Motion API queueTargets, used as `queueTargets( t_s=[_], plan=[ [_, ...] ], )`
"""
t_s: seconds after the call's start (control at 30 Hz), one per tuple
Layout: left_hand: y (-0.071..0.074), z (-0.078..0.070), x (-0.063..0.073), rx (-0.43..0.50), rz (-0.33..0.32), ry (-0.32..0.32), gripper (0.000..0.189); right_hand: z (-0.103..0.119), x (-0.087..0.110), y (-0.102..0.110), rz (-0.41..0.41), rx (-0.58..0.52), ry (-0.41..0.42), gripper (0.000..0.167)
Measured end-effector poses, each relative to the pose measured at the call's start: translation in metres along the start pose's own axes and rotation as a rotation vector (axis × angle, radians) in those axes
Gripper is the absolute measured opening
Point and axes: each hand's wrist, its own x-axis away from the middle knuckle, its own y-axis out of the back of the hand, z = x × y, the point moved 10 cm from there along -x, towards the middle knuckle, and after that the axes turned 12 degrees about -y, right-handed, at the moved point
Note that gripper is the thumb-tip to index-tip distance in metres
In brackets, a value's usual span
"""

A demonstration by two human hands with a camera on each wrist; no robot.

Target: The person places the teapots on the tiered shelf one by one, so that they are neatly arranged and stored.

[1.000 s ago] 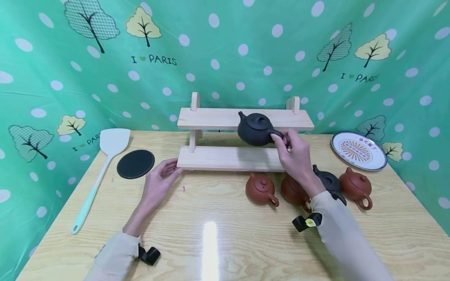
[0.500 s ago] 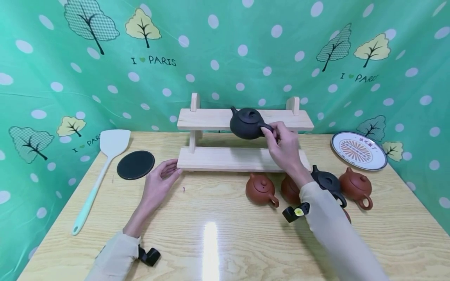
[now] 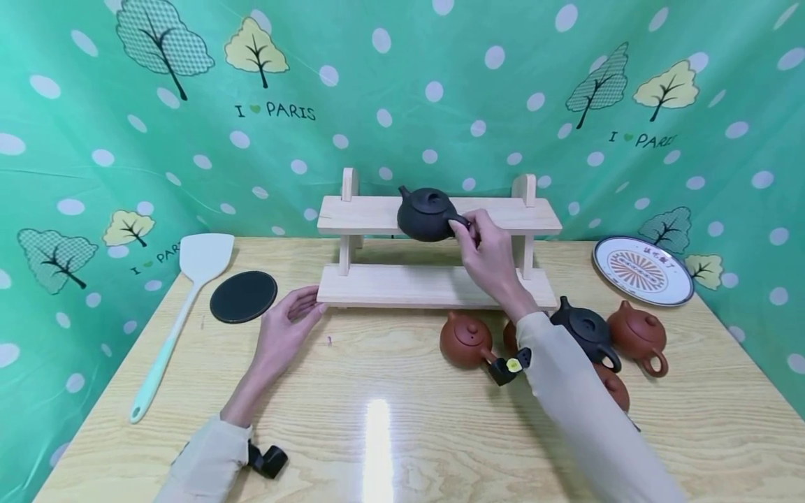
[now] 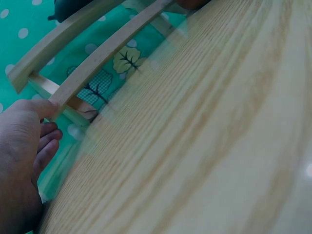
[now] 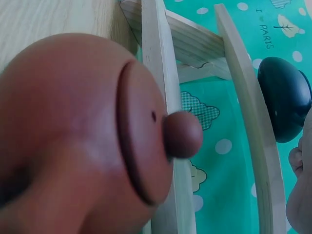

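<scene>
My right hand pinches the handle of a black teapot in the head view. The teapot is at the front of the upper board of a two-tier wooden rack, spout to the left; whether it touches the board I cannot tell. Low at the rack's left end, my left hand holds the lower board's corner, thumb at the front edge, as the left wrist view also shows on the board. A reddish-brown teapot stands before the rack and looms large in the right wrist view.
Right of it are another black teapot, a reddish-brown teapot and others partly hidden by my right sleeve. A patterned plate lies back right. At left lie a white-headed spatula and a black disc.
My right hand has carried the black teapot leftward and up, from in front of the rack's right half to the upper board's middle. My left hand has stayed at the rack's corner.
</scene>
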Motion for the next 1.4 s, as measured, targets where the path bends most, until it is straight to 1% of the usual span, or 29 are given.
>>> queueTargets(
  t_s=[0.17, 0.4, 0.53, 0.87, 0.97, 1.2, 1.4],
  plan=[
    [0.000, -0.002, 0.001, -0.008, 0.000, -0.005, 0.042, 0.005, -0.005, -0.009, -0.002, 0.014, 0.017, 0.012],
    [0.000, -0.001, 0.001, 0.002, 0.000, 0.003, 0.042, 0.006, -0.009, -0.019, -0.008, 0.054, 0.002, 0.015],
    [0.000, -0.001, 0.002, 0.002, -0.002, 0.009, 0.042, 0.005, -0.010, -0.021, -0.010, 0.056, -0.009, 0.015],
    [0.002, -0.003, 0.001, -0.004, 0.003, -0.015, 0.042, 0.002, -0.015, -0.027, 0.010, 0.062, -0.063, 0.017],
    [0.001, -0.003, 0.000, 0.000, 0.002, -0.011, 0.042, 0.002, -0.017, -0.028, 0.020, 0.061, -0.082, 0.018],
    [-0.001, -0.002, 0.000, 0.001, 0.002, -0.003, 0.043, 0.000, -0.019, -0.029, 0.014, 0.053, -0.126, 0.020],
    [0.001, -0.002, 0.000, -0.004, -0.004, 0.002, 0.042, -0.002, -0.016, -0.031, 0.068, 0.029, -0.178, 0.023]
  ],
)
